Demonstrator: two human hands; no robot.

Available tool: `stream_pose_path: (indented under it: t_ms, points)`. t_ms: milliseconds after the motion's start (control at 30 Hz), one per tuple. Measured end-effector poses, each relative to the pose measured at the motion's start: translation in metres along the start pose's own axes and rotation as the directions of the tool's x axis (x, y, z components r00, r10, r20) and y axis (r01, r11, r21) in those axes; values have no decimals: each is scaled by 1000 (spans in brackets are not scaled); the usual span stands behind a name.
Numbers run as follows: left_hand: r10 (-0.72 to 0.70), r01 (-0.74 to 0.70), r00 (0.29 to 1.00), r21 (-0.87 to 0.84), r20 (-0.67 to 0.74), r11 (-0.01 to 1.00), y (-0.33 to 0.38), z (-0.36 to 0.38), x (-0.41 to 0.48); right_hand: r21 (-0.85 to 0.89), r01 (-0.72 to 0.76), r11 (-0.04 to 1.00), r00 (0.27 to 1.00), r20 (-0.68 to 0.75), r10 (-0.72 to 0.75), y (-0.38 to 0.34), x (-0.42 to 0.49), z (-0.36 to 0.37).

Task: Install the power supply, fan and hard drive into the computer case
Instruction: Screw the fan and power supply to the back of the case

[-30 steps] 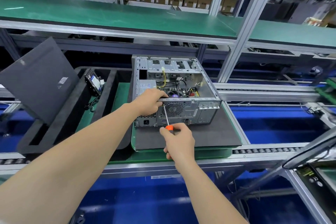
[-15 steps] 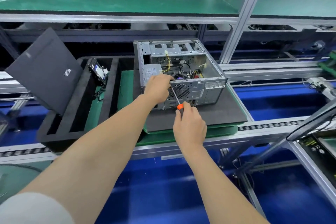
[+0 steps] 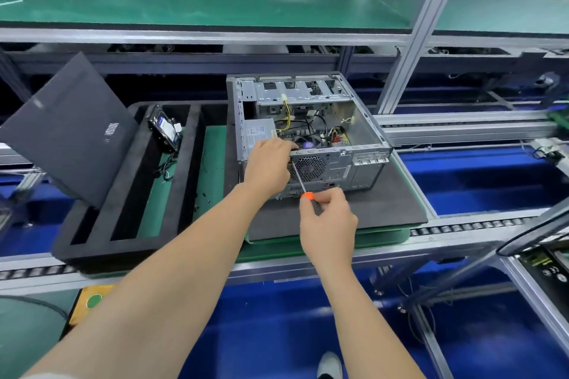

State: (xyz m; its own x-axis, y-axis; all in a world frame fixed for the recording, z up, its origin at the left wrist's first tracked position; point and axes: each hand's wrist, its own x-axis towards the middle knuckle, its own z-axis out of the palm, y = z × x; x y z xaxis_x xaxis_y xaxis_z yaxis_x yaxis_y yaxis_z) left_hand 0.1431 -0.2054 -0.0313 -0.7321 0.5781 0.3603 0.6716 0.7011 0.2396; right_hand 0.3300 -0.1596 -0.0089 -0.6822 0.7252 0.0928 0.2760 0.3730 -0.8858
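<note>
The open computer case (image 3: pixel 366 144) lies on a dark mat (image 3: pixel 388 209), its rear panel facing me. The grey power supply (image 3: pixel 258 132) sits inside at the left, and the round fan grille (image 3: pixel 309 168) shows in the rear panel. My left hand (image 3: pixel 269 163) grips the case's rear edge beside the fan grille. My right hand (image 3: pixel 326 218) holds an orange-handled screwdriver (image 3: pixel 300 181), its tip against the rear panel left of the grille. A hard drive (image 3: pixel 164 129) leans in the black foam tray (image 3: pixel 123 209) to the left.
The case's dark side panel (image 3: pixel 67 129) leans against the tray's left end. A green shelf (image 3: pixel 215 6) runs overhead on aluminium posts (image 3: pixel 409 40). Roller conveyor rails (image 3: pixel 462 229) border the mat. Blue floor lies below, and another device (image 3: pixel 545 264) sits at the right edge.
The view has dropped slightly and moved closer. Both hands stay at the case's rear panel, with the screwdriver still on the same spot beside the fan grille.
</note>
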Motion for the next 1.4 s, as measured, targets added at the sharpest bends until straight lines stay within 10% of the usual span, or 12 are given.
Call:
stream_pose_path:
  t_ms: [100, 167, 300, 467, 600, 800, 900, 967, 1067, 1300, 1400]
  points:
    - [-8, 8, 1000, -8, 2, 1000, 1, 0, 0, 324, -309, 894, 951, 132, 281, -2, 7, -1]
    - [-4, 4, 1000, -6, 11, 1000, 1, 0, 0, 605, -602, 521, 797, 411, 443, 1, 11, -2]
    - [-5, 5, 999, -3, 39, 1000, 0, -2, 2, 536, -816, -216, 472, 834, 285, 21, 15, -10]
    - [-18, 21, 998, -38, 59, 999, -2, -1, 4, 386, -776, -499, 384, 917, 112, 37, 9, 0]
    - [-20, 23, 998, -54, 65, 998, -2, -3, 3, 517, -795, -319, 458, 855, 244, 40, 10, 2]
    - [-19, 22, 997, -48, 77, 999, -3, -5, 2, 572, -639, 515, 769, 445, 459, 28, 4, 7]
    - [-7, 12, 995, -53, 102, 999, -3, -7, 2, 146, -257, 955, 966, 57, 251, 22, -6, 11]
    - [-9, 14, 995, -55, 103, 998, -4, -8, 2, -229, -57, 972, 998, -52, 47, 20, -11, 13]
    - [-23, 27, 996, -43, 88, 999, -3, -7, 1, -350, 58, 935, 995, -60, -84, 20, -11, 17]
    - [-44, 45, 999, -30, 25, 999, 1, -3, 1, 102, -240, 965, 969, 80, 233, 15, 7, 6]
    - [-43, 44, 998, -31, 34, 999, 2, -4, 2, 513, -634, 578, 773, 412, 483, 6, 9, 4]
